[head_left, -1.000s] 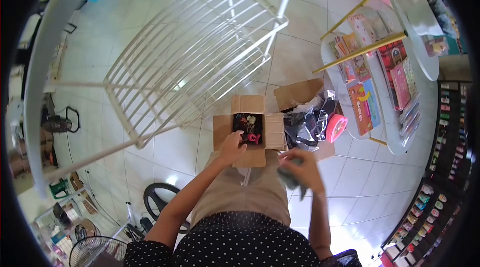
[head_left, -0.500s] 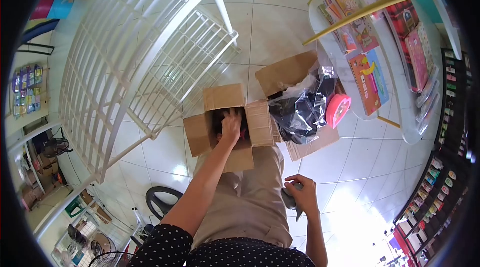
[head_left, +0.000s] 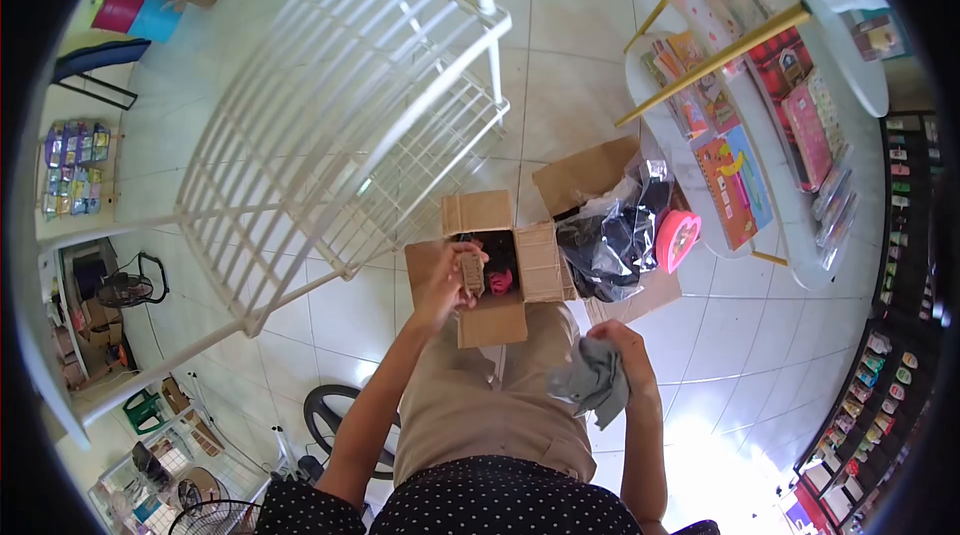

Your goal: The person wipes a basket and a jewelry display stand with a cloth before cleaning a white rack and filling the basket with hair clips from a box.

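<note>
An open cardboard box (head_left: pixel 491 326) stands on the floor before my knees, with dark items and a pink item (head_left: pixel 499 281) inside. Over its left side, my left hand (head_left: pixel 455 282) grips a small brown cardboard-like piece (head_left: pixel 472 274). My right hand (head_left: pixel 624 340) pinches a crumpled grey cloth (head_left: pixel 592 376) that hangs beside my right thigh. Next to the box, a second open box (head_left: pixel 585 175) holds black items in clear plastic (head_left: pixel 610 235), and a pink heart-shaped container (head_left: pixel 678 240) lies at its right edge.
A white wire rack (head_left: pixel 300 135) stands at the left and ahead. Notebooks (head_left: pixel 735 185) lie on a white shelf with gold legs (head_left: pixel 800 260) at the right. Behind my left arm is a black ring-shaped object (head_left: pixel 318 415). A dark display rack (head_left: pixel 850 405) lines the far right.
My left hand has come up out of the box, now with the brown piece in it. My right hand has risen, and the grey cloth hangs more spread out. The head view has shifted.
</note>
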A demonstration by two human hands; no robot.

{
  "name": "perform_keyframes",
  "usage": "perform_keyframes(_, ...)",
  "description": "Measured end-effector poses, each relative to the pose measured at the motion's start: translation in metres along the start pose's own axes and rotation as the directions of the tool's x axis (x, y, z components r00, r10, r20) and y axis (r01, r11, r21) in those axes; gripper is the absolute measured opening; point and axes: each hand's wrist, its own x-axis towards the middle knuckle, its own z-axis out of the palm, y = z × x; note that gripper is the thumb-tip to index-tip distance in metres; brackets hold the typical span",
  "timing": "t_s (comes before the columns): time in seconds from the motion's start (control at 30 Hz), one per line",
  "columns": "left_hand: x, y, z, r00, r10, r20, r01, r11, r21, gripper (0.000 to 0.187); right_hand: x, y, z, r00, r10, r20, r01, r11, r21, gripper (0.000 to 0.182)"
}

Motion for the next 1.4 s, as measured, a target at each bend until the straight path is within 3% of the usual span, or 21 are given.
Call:
perform_keyframes(0.03, -0.014, 0.016, 0.012, 1.000, 0.023, 0.003, -0.023, 1.000, 0.002, 0.020, -0.002, -0.011, 0.011, 1.000, -0.019, 0.011, 0.019, 1.000, -0.008, 0.028)
perform_keyframes(0.1, -0.042, 0.048, 0.039, 0.998, 0.023, 0.065, -0.020, 0.998, -0.052, 0.019, -0.010, -0.032, 0.047, 0.999, -0.046, -0.018, 0.049, 0.920, 0.390, 0.032)
perform_keyframes(0.17, -0.062, 0.062, 0.057, 0.989, 0.124, 0.085, -0.125, 0.992, 0.004, 0.022, -0.017, -0.046, 0.094, 0.895, -0.440, -0.065, 0.445, 0.885, 0.137, 0.025)
perform_keyframes(0.23, -0.082, 0.078, 0.083, 0.968, 0.227, 0.108, -0.234, 0.971, 0.058, 0.026, -0.046, -0.068, 0.155, 0.651, -0.759, 0.005, 0.735, 0.628, -0.256, 0.019)
perform_keyframes(0.27, -0.094, 0.089, 0.100, 0.956, 0.292, 0.018, -0.289, 0.953, -0.096, 0.031, -0.052, -0.066, 0.164, 0.635, -0.772, 0.018, 0.750, 0.611, -0.254, 0.019)
perform_keyframes(0.3, -0.101, 0.096, 0.108, 0.937, 0.340, -0.078, -0.349, 0.905, -0.242, 0.036, -0.056, -0.061, 0.170, 0.476, -0.858, 0.194, 0.814, 0.347, -0.465, 0.022)
perform_keyframes(0.33, -0.102, 0.099, 0.103, 0.928, 0.366, -0.074, -0.370, 0.927, -0.056, 0.038, -0.057, -0.059, 0.175, 0.322, -0.861, 0.392, 0.801, 0.028, -0.598, 0.024)
perform_keyframes(0.43, -0.115, 0.119, 0.113, 0.910, 0.391, -0.137, -0.389, 0.920, 0.041, 0.035, -0.048, -0.057, 0.184, 0.107, -0.918, 0.381, 0.871, -0.099, -0.482, 0.019)
perform_keyframes(0.57, -0.107, 0.125, 0.101, 0.922, 0.359, -0.147, -0.372, 0.926, -0.067, 0.029, -0.041, -0.067, 0.197, 0.250, -0.934, 0.256, 0.928, 0.156, -0.339, 0.018)
perform_keyframes(0.63, -0.102, 0.127, 0.097, 0.905, 0.399, -0.150, -0.418, 0.900, -0.121, 0.022, -0.037, -0.067, 0.198, 0.688, -0.725, -0.036, 0.725, 0.686, 0.051, 0.015)
perform_keyframes(0.7, -0.101, 0.131, 0.097, 0.902, 0.401, -0.159, -0.424, 0.894, -0.148, 0.020, -0.052, -0.077, 0.204, 0.696, -0.716, -0.054, 0.716, 0.687, 0.123, 0.018)
perform_keyframes(0.77, -0.101, 0.138, 0.099, 0.903, 0.397, -0.164, -0.422, 0.889, -0.176, 0.019, -0.063, -0.074, 0.208, 0.215, -0.952, 0.216, 0.925, 0.127, -0.358, 0.020)
perform_keyframes(0.8, -0.104, 0.145, 0.103, 0.872, 0.470, -0.133, -0.488, 0.852, -0.190, 0.019, -0.064, -0.074, 0.206, 0.095, -0.936, 0.340, 0.913, -0.055, -0.405, 0.024)
perform_keyframes(1.03, -0.112, 0.150, 0.101, 0.842, 0.537, 0.048, -0.457, 0.758, -0.466, 0.024, -0.064, -0.083, 0.198, -0.048, -0.877, 0.478, 0.952, -0.185, -0.243, 0.026)
perform_keyframes(1.1, -0.110, 0.145, 0.097, 0.846, 0.533, 0.032, -0.456, 0.753, -0.475, 0.024, -0.064, -0.082, 0.196, 0.487, -0.867, 0.108, 0.871, 0.491, 0.015, 0.029)
perform_keyframes(1.13, -0.110, 0.144, 0.095, 0.851, 0.525, 0.017, -0.453, 0.749, -0.483, 0.024, -0.066, -0.083, 0.198, 0.483, -0.869, 0.109, 0.873, 0.488, 0.017, 0.029)
perform_keyframes(1.2, -0.118, 0.152, 0.099, 0.861, 0.507, 0.051, -0.403, 0.740, -0.539, 0.022, -0.072, -0.085, 0.202, 0.306, -0.948, 0.081, 0.950, 0.299, -0.089, 0.020)
perform_keyframes(1.23, -0.121, 0.154, 0.101, 0.872, 0.481, 0.085, -0.345, 0.729, -0.591, 0.020, -0.072, -0.082, 0.203, 0.305, -0.949, 0.081, 0.950, 0.298, -0.092, 0.020)
perform_keyframes(1.3, -0.120, 0.154, 0.099, 0.825, 0.553, 0.116, -0.402, 0.718, -0.568, 0.021, -0.073, -0.072, 0.201, -0.109, -0.852, 0.512, 0.870, -0.331, -0.364, 0.018)
perform_keyframes(1.37, -0.117, 0.156, 0.097, 0.763, 0.629, 0.145, -0.470, 0.695, -0.544, 0.022, -0.068, -0.079, 0.200, -0.114, -0.840, 0.531, 0.890, -0.323, -0.321, 0.014)
perform_keyframes(1.4, -0.119, 0.156, 0.096, 0.754, 0.637, 0.158, -0.472, 0.694, -0.545, 0.023, -0.067, -0.081, 0.198, -0.064, -0.872, 0.486, 0.951, -0.202, -0.236, 0.012)
